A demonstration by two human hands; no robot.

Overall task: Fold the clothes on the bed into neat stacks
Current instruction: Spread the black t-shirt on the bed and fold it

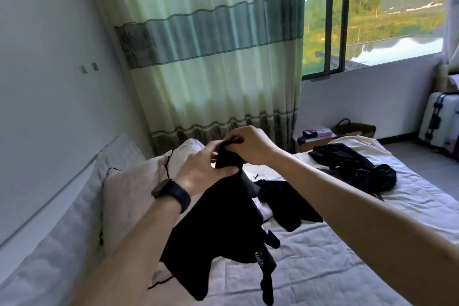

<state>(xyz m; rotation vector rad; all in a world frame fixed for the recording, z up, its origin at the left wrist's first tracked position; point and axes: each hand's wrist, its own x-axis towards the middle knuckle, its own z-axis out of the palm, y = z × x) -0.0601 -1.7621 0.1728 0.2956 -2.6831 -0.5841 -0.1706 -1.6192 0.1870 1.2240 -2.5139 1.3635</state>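
Both L hand [197, 169], R hand [250, 145] fingers [234, 136] pinch black garment [218, 231] top, hangs vert.

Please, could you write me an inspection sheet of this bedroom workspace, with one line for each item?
Surface: white bed, sheet wrinkled; no folded stack seen.
Job's things: held black garment hangs unfolded above the bed; second black garment lies crumpled mid-bed; dark clothes pile lies at the far side.
Clutter: pillows by the wall; small boxes on a low stand beside the bed.
Grippers: left hand, with a wrist watch, grips the held black garment; right hand pinches its top edge.
Cables: thin dark cord over the pillows; kind cannot be told.
Surroundings: striped curtain, window, woven basket, white suitcase.
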